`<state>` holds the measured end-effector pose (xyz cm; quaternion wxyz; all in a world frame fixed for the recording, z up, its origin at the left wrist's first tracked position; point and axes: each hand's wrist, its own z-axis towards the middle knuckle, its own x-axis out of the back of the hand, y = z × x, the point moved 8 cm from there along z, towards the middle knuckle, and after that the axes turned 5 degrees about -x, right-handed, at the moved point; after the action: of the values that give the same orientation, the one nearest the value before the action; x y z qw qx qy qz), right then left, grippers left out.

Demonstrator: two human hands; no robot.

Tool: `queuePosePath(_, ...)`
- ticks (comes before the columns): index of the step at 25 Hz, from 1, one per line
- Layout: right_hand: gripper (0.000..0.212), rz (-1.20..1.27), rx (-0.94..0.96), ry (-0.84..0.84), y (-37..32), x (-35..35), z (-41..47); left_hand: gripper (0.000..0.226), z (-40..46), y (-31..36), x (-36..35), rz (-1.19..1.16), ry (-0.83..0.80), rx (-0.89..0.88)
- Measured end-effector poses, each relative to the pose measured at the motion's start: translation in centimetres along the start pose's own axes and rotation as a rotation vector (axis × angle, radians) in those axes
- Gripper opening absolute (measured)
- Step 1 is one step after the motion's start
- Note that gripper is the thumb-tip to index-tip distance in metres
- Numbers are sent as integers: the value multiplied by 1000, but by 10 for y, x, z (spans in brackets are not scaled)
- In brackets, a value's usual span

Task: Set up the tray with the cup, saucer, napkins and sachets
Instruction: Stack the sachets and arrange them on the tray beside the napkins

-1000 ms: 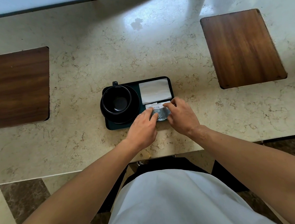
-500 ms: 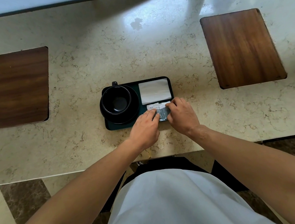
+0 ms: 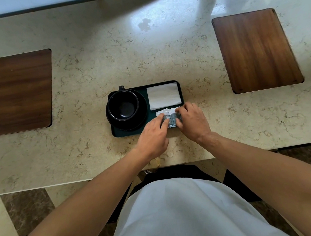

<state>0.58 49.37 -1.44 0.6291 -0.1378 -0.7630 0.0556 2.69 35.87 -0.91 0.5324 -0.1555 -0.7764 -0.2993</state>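
With the sachets (image 3: pixel 171 119) lying in the tray's (image 3: pixel 126 133) near right corner below the napkins (image 3: pixel 163 96), left hand (image 3: pixel 153 135) and right hand (image 3: pixel 193 121) should press lightly with flat fingertips, squaring them without nudging the cup (image 3: pixel 123 105).

One tray (image 3: pixel 126 134), one cup (image 3: pixel 123 105), one saucer (image 3: pixel 142 115), two wooden boards (image 3: pixel 18 92)
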Motion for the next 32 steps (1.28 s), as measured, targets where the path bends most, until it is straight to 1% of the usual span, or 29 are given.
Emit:
queuePosePath(3,41,14,-11,8,1,1,0,60,-3,-7,-1,4,23,59)
queuePosePath(6,48,26,18,13,0,1,-2,62,-2,-10,-4,25,9,52)
queuePosePath(10,49,-1,29,12,-1,1,-3,60,-1,-10,-4,40,-3,25)
queuePosePath(13,51,-26,4,-7,-4,-1,-2,61,0,-10,-4,37,-11,27)
queuePosePath(19,55,-14,-21,-22,-4,-1,-2,68,0,-7,-6,46,-13,41)
queuePosePath(27,55,-12,-42,-5,-1,-1,-1,67,2,-4,-12,104,-69,29)
queuePosePath(32,56,5,-57,0,0,-3,0,67,4,1,-13,132,-63,-9)
